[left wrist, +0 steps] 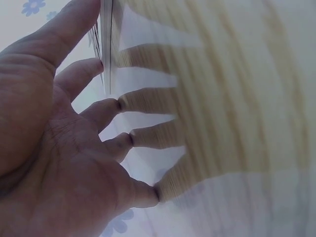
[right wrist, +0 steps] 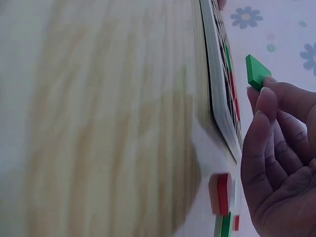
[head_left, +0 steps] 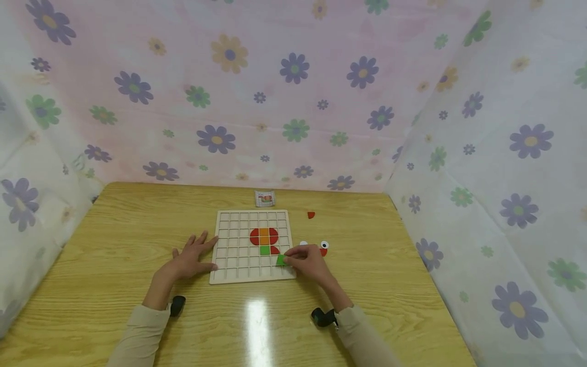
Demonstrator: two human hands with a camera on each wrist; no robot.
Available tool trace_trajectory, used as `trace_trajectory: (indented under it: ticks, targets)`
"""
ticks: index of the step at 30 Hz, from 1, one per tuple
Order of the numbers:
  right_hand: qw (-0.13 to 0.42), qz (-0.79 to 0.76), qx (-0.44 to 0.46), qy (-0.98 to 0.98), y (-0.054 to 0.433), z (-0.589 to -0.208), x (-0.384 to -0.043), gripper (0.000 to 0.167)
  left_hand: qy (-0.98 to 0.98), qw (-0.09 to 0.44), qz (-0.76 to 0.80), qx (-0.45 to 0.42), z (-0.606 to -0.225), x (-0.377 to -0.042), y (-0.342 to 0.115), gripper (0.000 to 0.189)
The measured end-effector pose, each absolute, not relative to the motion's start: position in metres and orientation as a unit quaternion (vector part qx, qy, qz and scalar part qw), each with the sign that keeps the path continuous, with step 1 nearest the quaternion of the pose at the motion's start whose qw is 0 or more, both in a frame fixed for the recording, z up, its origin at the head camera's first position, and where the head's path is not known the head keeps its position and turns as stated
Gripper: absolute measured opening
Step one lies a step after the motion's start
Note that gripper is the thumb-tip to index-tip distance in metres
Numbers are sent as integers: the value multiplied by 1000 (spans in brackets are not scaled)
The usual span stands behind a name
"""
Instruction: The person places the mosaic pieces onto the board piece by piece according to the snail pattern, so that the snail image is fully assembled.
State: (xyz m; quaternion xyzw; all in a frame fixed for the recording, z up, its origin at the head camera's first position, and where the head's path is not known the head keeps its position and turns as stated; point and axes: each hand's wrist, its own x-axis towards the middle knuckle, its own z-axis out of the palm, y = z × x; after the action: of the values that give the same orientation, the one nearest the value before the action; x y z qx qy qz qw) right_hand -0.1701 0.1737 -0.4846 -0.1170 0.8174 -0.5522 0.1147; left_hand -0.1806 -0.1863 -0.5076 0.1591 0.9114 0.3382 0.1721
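A light wooden grid board (head_left: 229, 258) lies flat on the table. Set in its cells are rounded red pieces (head_left: 254, 237), orange squares (head_left: 264, 236), a green square (head_left: 265, 250) and another red piece (head_left: 274, 250). My right hand (head_left: 311, 261) pinches a green square tile (right wrist: 257, 72) between thumb and fingers, over the board's lower right cells. At the board's left edge, my left hand (head_left: 189, 258) is spread, fingertips resting on the table; in the left wrist view its thumb and index finger are right at the board's edge.
Behind the board lies a small picture card (head_left: 265, 199). A red quarter-round piece (head_left: 311, 215) sits to the right, nearer the back. Beside my right hand are a white eye piece (head_left: 324, 244) and a red piece (head_left: 323, 252). Flowered cloth walls surround the table (head_left: 160, 219).
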Motion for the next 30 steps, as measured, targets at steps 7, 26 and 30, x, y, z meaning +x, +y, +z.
trace_trajectory:
  ticks: [7, 26, 30]
  targets:
    - [92, -532, -120, 833, 162, -519, -191, 14, 910, 171, 343, 160, -506, -180, -186, 84]
    - [68, -513, -142, 844, 120, -520, -214, 12, 911, 171, 344, 153, -505, -178, -184, 84]
    - [81, -498, -143, 851, 112, -520, -218, 12, 912, 171, 341, 153, -506, -179, -185, 84]
